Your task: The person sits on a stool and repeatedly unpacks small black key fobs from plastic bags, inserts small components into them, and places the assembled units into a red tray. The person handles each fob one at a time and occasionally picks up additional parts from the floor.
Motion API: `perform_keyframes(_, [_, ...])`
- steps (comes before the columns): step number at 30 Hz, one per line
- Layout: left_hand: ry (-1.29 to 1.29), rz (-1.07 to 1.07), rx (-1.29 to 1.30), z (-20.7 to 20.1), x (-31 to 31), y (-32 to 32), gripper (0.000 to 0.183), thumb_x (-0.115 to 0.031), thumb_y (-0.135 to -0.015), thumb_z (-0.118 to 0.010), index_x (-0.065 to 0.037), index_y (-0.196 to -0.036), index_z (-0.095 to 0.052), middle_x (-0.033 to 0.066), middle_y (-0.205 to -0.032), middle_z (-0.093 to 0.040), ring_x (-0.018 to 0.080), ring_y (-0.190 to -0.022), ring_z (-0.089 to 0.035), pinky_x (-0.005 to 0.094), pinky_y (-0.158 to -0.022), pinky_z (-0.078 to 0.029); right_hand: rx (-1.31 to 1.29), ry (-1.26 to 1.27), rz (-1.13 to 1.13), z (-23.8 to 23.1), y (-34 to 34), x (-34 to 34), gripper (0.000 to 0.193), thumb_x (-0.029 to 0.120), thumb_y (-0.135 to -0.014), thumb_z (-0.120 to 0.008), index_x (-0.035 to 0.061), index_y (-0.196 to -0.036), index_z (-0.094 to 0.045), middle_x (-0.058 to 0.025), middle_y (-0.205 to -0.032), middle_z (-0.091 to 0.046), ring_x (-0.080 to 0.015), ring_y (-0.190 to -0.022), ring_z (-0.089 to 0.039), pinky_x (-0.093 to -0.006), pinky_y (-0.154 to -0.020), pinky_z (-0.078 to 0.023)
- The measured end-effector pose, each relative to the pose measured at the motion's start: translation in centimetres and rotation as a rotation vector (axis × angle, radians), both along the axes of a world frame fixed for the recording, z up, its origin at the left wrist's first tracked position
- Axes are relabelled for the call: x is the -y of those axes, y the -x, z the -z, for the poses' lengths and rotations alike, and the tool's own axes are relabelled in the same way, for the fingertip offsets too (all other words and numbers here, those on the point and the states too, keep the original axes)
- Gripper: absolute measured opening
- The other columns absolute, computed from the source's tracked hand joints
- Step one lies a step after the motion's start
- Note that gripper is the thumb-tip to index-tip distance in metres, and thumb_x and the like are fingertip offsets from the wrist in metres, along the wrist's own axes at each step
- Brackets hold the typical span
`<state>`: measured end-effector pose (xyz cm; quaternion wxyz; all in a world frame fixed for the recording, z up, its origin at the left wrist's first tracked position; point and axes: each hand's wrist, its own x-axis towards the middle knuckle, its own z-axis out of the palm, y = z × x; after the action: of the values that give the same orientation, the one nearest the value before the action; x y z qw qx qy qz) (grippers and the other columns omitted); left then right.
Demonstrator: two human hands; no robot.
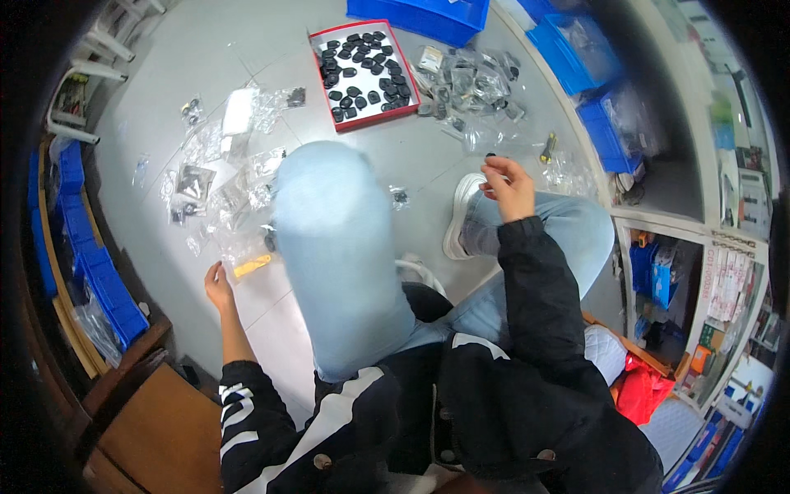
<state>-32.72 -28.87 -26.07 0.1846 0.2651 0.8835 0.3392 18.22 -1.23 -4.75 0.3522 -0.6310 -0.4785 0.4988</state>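
My right hand (512,191) is raised over the floor near my white shoe (457,216), its fingers curled in a pinch. A small black piece (491,155) shows at its fingertips, too small to name. Down at the left, my left hand (218,286) has its fingers drawn together beside a yellow utility knife (252,266) on the floor. Whether anything is between those fingers is hidden. Just beyond lie clear plastic bags (233,198) with small parts in them. Farther off, a red-rimmed box (339,127) with a white inside holds several black, rounded key-fob-like shells (351,91).
More bagged parts (473,82) lie in a heap right of the box, near a yellow-and-black tool (548,148). A blue bin (428,18) stands behind. Blue bins (107,280) line the left, and shelves with blue bins (607,136) the right. My bent knee (333,189) rises between my hands.
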Motion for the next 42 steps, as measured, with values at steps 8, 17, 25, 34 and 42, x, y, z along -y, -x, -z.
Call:
perform_keyframes(8, [-0.244,-0.170,0.046,-17.3,-9.6,-2.8,0.027,-0.014,-0.086,-0.047,0.000,-0.108,-0.054,0.0134,-0.105,-0.056,0.0179,-0.102,-0.050,0.0293,-0.090,-0.037,0.294,0.181,0.114,15.4,-0.5,-6.8,0.021,0.014,-0.065,-0.060,0.0057,-0.084,-0.065,-0.0082,-0.073,-0.063,-0.0173,-0.070,-0.061,-0.0271,-0.068,-0.046])
perform_keyframes(17, [-0.110,0.917,-0.376,-33.9,-27.3,-21.4,0.022,-0.014,-0.080,-0.048,-0.001,-0.095,-0.059,0.0151,-0.102,-0.055,0.0272,-0.098,-0.051,0.0429,-0.093,-0.034,0.339,0.174,0.153,26.0,-2.4,-13.8,0.022,0.017,-0.067,-0.059,0.0075,-0.086,-0.064,-0.0096,-0.080,-0.064,-0.0209,-0.077,-0.061,-0.0296,-0.073,-0.046])
perform_keyframes(25, [0.484,1.388,-0.062,-30.4,-33.1,-25.6,0.036,-0.023,-0.069,-0.060,-0.005,-0.100,-0.056,0.0114,-0.101,-0.053,0.0279,-0.087,-0.052,0.0422,-0.082,-0.041,0.779,0.020,-0.100,29.3,1.1,-19.8,0.053,0.023,-0.064,-0.069,0.0072,-0.110,-0.049,-0.0142,-0.109,-0.049,-0.0309,-0.100,-0.048,-0.0374,-0.079,-0.043])
perform_keyframes(34, [0.604,1.346,-0.040,-30.1,-33.6,-25.9,0.041,-0.026,-0.068,-0.059,-0.005,-0.103,-0.055,0.0132,-0.105,-0.053,0.0339,-0.094,-0.050,0.0453,-0.086,-0.038,0.879,0.135,-0.098,28.9,-0.9,-22.5,0.023,0.018,-0.069,-0.059,0.0037,-0.087,-0.056,-0.0139,-0.090,-0.058,-0.0311,-0.084,-0.056,-0.0430,-0.071,-0.045])
perform_keyframes(42, [0.384,1.300,-0.065,-31.5,-31.9,-25.7,0.039,-0.011,-0.065,-0.063,-0.003,-0.102,-0.054,0.0128,-0.104,-0.054,0.0330,-0.091,-0.051,0.0385,-0.078,-0.041,-0.371,0.370,0.374,21.8,-4.0,-22.4,0.028,0.009,-0.076,-0.058,-0.0072,-0.098,-0.049,-0.0123,-0.082,-0.056,-0.0213,-0.071,-0.059,-0.0323,-0.052,-0.051])
